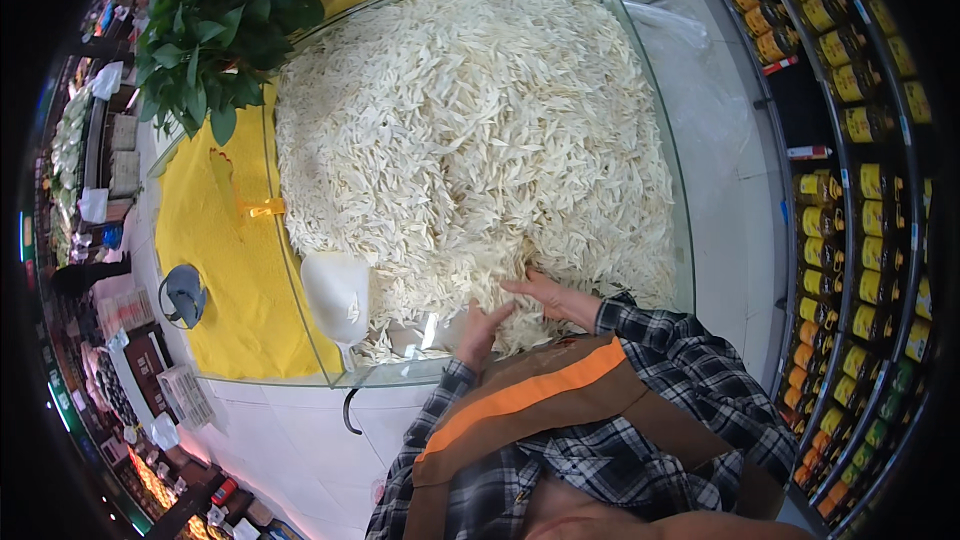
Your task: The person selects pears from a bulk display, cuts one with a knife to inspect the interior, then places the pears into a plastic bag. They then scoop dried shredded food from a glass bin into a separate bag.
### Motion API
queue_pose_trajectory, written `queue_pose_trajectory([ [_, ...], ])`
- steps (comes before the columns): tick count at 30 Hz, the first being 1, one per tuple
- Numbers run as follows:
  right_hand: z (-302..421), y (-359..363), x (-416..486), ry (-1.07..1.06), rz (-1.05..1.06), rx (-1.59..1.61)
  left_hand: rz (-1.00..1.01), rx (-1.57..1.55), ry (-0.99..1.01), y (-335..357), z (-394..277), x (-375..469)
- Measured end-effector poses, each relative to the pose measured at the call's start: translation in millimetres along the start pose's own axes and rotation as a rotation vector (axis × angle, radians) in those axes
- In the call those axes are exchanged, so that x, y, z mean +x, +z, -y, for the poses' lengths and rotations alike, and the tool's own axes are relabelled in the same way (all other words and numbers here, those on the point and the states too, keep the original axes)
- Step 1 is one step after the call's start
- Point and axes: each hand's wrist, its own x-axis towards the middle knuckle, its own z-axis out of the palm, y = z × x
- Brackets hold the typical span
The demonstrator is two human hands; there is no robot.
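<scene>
A large glass-walled bin [684,240] holds a heap of pale, flat, pointed dried pieces [480,112], whose exact kind I cannot tell. My left hand [484,330] is at the near edge of the heap, fingers apart, beside a bare patch of the bin's floor. Just to its right, my right hand [546,294] touches the heap with its fingers spread, and pieces near both hands are blurred. Whether either hand has pieces in it is hard to see. A white plastic scoop [336,296] with a few pieces in it lies at the bin's near left corner.
Yellow cloth [225,270] covers the section left of the bin, with a grey container [184,296] on it. A leafy green plant [232,37] stands at the far left corner. Shelves of bottles [877,262] line the right side. An orange clip [267,208] sits on the glass divider.
</scene>
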Motion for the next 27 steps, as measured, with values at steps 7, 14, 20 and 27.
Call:
queue_pose_trajectory([
  [7,115.3,64.7,-32.5,-0.343,0.234,-0.038,0.005,-0.206,0.290,13.8,-115.4,-1.3],
  [14,227.2,130.3,-31.1,-0.831,0.037,-0.490,-0.025,-0.070,0.742,-26.3,-274.5,17.4],
  [20,140.8,33.5,-71.2,-0.728,-0.049,-0.892,-0.302,0.105,0.483,-75.2,-186.9,-34.8],
  [27,3.3,-29.5,-24.0,-0.032,-0.077,-0.082,-0.388,-0.165,-0.044,-91.1,-32.3,-31.4],
])
